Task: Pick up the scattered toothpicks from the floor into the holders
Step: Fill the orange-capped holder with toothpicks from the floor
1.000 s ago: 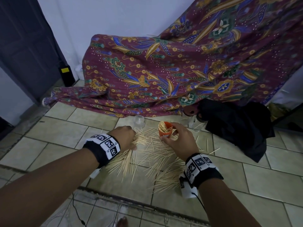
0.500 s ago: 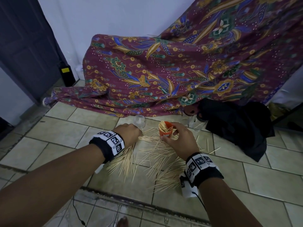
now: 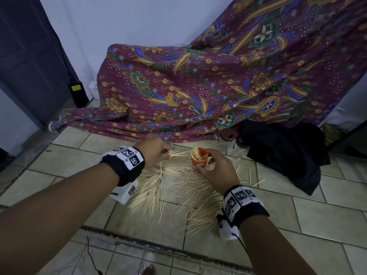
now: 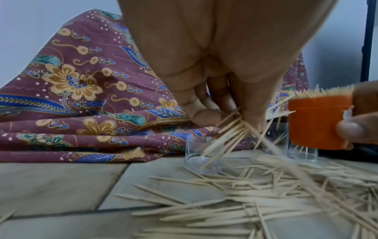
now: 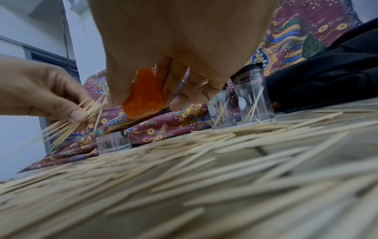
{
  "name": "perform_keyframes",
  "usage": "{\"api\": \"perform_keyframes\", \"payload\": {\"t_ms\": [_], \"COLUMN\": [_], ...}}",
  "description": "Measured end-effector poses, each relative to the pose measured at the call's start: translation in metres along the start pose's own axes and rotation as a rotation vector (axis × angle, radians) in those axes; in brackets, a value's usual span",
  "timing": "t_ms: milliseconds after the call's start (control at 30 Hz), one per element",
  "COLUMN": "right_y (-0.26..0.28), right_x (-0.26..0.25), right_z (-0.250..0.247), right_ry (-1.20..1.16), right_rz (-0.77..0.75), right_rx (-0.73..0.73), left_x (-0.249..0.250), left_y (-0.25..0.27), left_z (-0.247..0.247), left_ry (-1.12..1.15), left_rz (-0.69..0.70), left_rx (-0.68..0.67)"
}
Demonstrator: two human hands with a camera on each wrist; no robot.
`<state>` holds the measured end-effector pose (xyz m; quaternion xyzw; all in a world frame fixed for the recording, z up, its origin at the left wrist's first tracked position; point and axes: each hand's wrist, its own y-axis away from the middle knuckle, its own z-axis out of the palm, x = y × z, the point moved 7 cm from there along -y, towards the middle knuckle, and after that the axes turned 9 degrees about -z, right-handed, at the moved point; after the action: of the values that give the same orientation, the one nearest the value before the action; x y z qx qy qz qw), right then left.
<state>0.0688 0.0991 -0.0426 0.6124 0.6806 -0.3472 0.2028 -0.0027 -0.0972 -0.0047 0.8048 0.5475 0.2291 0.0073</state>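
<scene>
Above the floor, left fingers pinch perhaps ten toothpicks; right fingers grip one orange holder.

The right hand grips an orange toothpick holder, tilted and clear of the floor. To its left, the left hand pinches a bundle of toothpicks. Scattered toothpicks cover the tiled floor below both hands. Beyond the right hand stand two clear holders, each containing a few toothpicks. A low clear container sits between the hands, against patterned cloth.
</scene>
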Motion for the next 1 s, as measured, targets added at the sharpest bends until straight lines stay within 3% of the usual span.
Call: {"api": "perform_keyframes", "payload": {"t_ms": [400,1000], "right_y": [0.002,0.000], "right_x": [-0.003,-0.010], "right_z": [-0.002,0.002], "right_ry": [0.016,0.068], "right_rz": [0.009,-0.009], "right_rx": [-0.013,-0.057], "left_x": [0.002,0.086], "left_y": [0.001,-0.011], "left_z": [-0.028,-0.034], "left_ry": [0.183,-0.681], "left_rz": [0.037,0.274], "left_rx": [0.092,-0.193]}}
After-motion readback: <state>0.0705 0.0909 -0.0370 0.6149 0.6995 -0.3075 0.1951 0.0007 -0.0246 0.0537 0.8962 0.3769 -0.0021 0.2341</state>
